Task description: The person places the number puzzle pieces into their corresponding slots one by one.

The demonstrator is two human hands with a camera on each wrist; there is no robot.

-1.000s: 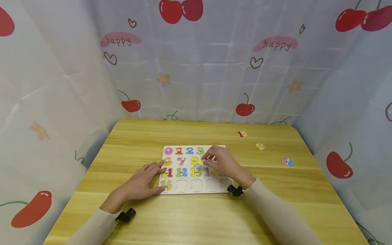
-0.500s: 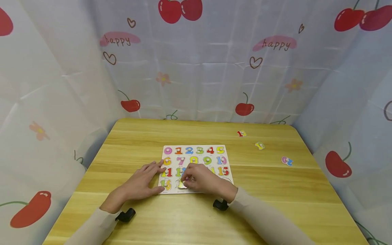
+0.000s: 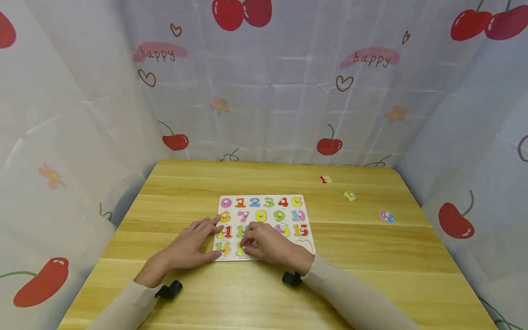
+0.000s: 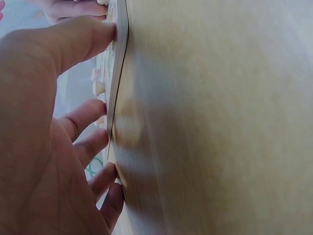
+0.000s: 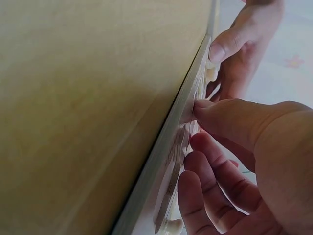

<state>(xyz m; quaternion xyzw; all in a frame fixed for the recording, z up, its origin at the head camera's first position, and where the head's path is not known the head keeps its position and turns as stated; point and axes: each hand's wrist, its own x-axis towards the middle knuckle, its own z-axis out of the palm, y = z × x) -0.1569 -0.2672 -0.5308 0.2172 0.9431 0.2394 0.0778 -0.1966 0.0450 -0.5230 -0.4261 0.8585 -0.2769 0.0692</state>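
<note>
A white number puzzle board lies on the table, most of its recesses filled with coloured knobbed numbers. My left hand rests along its left side, fingers spread and touching the edge; the left wrist view shows the thumb over the board's rim. My right hand is over the bottom row and pinches a number puzzle piece with a yellow 1, beside the 16. Its second digit is hidden by the fingers. In the right wrist view the thumb meets the board's face.
Three loose number pieces lie at the table's right: a red and yellow one, a yellow-green one and a pink and blue one. A bare recess shows at the board's lower right. Cherry-print curtains surround the wooden table.
My right hand has carried the puzzle piece from the board's upper right down and left to the bottom row, where it now lies flatter beside the 16. My left hand stays put.
</note>
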